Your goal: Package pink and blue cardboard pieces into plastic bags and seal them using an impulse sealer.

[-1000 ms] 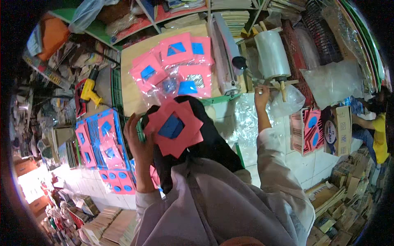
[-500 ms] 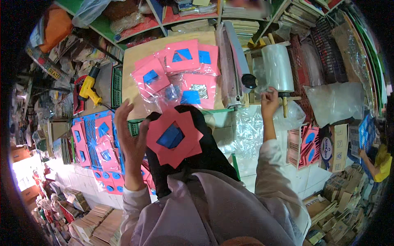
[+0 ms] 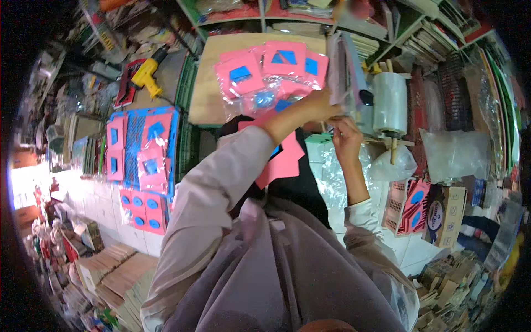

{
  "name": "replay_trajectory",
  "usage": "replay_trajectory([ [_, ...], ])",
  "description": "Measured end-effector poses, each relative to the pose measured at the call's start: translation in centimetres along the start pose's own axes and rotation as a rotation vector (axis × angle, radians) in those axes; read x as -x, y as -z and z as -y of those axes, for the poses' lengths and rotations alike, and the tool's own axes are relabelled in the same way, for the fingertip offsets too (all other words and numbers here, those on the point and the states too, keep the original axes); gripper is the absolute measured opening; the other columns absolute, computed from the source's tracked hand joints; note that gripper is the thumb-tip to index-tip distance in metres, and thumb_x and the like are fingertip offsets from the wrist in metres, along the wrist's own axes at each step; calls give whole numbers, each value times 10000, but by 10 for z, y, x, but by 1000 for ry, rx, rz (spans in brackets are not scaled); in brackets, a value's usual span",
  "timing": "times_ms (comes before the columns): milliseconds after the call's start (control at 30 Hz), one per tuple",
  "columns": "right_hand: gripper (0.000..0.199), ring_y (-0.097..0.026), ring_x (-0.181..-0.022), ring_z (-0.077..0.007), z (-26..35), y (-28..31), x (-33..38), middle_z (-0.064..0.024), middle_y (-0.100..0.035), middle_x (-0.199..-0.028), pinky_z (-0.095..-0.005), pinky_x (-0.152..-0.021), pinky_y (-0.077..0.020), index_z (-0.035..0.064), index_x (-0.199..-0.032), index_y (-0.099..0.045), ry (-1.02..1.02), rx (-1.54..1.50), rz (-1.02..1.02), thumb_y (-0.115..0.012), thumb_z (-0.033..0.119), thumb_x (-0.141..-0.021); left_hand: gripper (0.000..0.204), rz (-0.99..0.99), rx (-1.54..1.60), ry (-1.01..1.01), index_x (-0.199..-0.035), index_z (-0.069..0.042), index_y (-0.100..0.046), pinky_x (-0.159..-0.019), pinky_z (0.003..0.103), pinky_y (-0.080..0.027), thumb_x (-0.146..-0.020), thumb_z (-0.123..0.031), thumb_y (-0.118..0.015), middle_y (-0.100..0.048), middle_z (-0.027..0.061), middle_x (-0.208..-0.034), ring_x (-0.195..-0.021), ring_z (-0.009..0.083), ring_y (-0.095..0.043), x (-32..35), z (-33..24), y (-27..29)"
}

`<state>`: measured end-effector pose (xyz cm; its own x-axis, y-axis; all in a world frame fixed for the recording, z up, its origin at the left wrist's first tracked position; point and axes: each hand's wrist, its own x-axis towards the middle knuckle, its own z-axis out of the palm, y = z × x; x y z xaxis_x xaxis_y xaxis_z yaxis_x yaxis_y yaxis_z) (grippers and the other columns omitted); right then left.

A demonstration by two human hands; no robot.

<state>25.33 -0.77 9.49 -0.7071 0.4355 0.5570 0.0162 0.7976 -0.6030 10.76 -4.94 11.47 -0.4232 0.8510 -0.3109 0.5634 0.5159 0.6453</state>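
Note:
My left hand [image 3: 322,105] reaches across to the right, past the near end of a long bar-type bag sealer [image 3: 341,66]; its fingers are blurred and partly hidden. Close by, my right hand [image 3: 346,134] has thumb and fingers pinched together, and what they hold is too small to make out. Clear plastic film [image 3: 332,177] hangs below and left of it. On my lap lie pink cards [image 3: 285,163] fanned like a star, half covered by my left sleeve. Bagged pink cards with blue shapes [image 3: 284,58] overlap on the wooden board [image 3: 204,94] ahead.
A roll of clear film [image 3: 389,99] stands right of the sealer. To the left are a yellow glue gun or drill-like tool [image 3: 146,77] and a blue crate [image 3: 133,138] bearing bagged cards. A box of pink cards [image 3: 412,202] sits at right; shelves line the back.
My left hand has swung from the left side across to the right, beside my right hand. The right hand has shifted slightly left. The view has turned, and the lap cards are now partly covered.

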Motion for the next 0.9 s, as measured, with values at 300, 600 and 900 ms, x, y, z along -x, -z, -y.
replay_trajectory([
  [300,341,-513,-974,-266,75,-22,-30,-92,-586,-998,-360,-846,-406,59,-948,-608,160,-203,333,-666,28,-613,355,-206,525,24,-1008,-33,-521,-620,279,-478,-675,-55,-641,-609,96,-760,-724,163,-587,-5,74,58],
  [600,701,-411,-1124,-267,95,-62,-60,-71,-460,-1161,-523,-960,-267,122,-1168,-491,308,-16,989,-744,115,-514,187,-246,763,36,-859,28,-619,-589,210,-437,-789,31,-446,-613,72,-803,-641,101,-527,11,127,93],
  [900,629,-479,-1017,-288,102,-65,-70,-110,-528,-1044,-444,-820,-381,37,-1027,-534,396,100,1047,-774,132,-454,211,-140,816,-35,-963,34,-590,-687,250,-483,-756,-3,-588,-604,81,-838,-769,136,-576,12,128,80],
])
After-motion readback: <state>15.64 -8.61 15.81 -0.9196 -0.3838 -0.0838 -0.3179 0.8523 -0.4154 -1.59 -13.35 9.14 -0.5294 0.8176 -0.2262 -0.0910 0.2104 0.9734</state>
